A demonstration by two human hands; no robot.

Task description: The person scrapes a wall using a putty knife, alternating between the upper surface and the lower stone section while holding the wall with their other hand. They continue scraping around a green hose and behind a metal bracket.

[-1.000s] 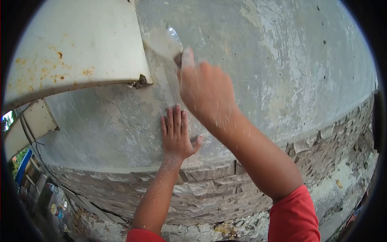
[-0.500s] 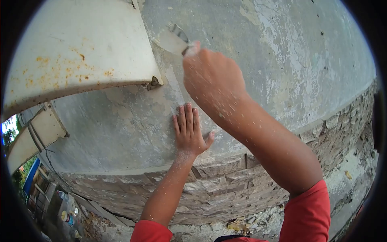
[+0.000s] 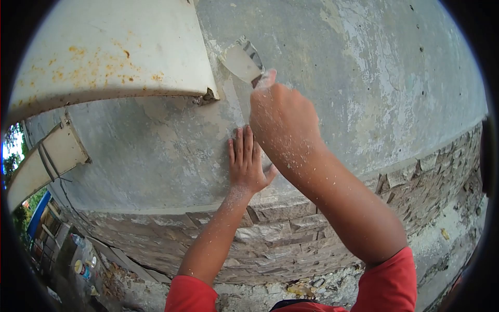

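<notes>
In my right hand is a putty knife with a broad metal blade, its handle mostly hidden by my fist. The blade lies against or close to the grey wall, just right of the white panel's edge. My left hand is spread flat on the wall below, with its fingers pointing up. Pale flecks cover both forearms and the back of my right hand. Patches of peeling, lighter coating mark the wall.
A white rust-spotted panel juts out at upper left, with a smaller cream bracket wrapped in cable below it. Rough stone cladding runs along the wall's base. Containers and debris lie on the ground at lower left.
My right hand and the putty knife have shifted slightly down and to the right. The left hand stays flat on the wall, and the view has moved a little.
</notes>
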